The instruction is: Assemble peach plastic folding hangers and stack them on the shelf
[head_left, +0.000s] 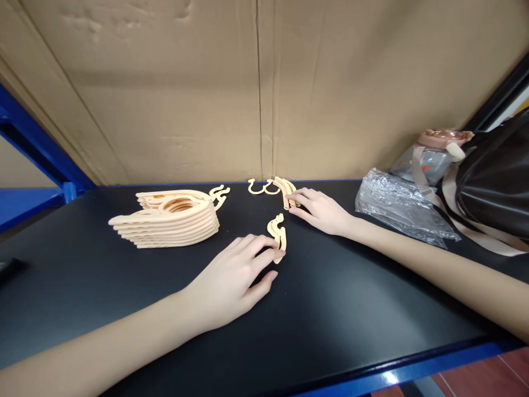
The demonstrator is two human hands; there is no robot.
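My left hand (242, 270) rests low over the table with its fingers apart. Its fingertips touch a small pair of cream plastic hook pieces (282, 238) lying on the black top, and the thumb stays clear of them. Farther back, my right hand (320, 210) lies with fingers spread, the tips against a small bunch of cream curved plastic pieces (283, 190). Loose cream hooks (256, 189) stick out just left of that bunch. To the left, a stack of several folding plastic hangers (177, 226) lies with its hooks pointing right.
A cardboard wall (185, 110) closes off the back of the black table (339, 320). Crumpled clear plastic (397, 201), a water bottle (433, 151) with a strap, and a dark bag (496, 171) stand at the right. Blue frame bars (37, 143) border the left side.
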